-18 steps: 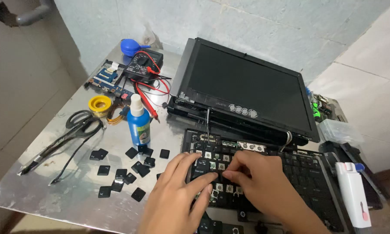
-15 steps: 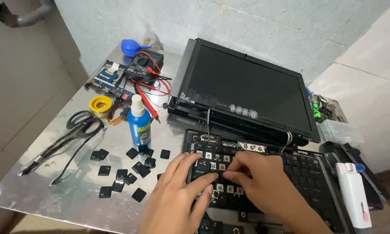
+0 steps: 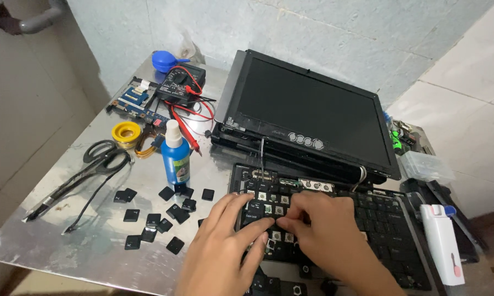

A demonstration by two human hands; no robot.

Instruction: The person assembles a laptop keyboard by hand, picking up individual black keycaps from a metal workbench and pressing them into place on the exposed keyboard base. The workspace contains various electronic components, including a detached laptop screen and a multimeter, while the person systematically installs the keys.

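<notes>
Both hands rest on the upper left part of the black keyboard (image 3: 334,230), whose long axis runs left to right; the right hand (image 3: 326,230) pinches at a key spot, nearer than the left hand (image 3: 225,246), whose fingers lie loosely spread, grasping nothing.

Keyboard (image 3: 378,219): I see it on the desk (image 3: 66,230), before the laptop (image 3: 307,115).
Loose keycaps (image 3: 159,219): left of it.
Spray bottle (image 3: 175,156): behind them.
</notes>
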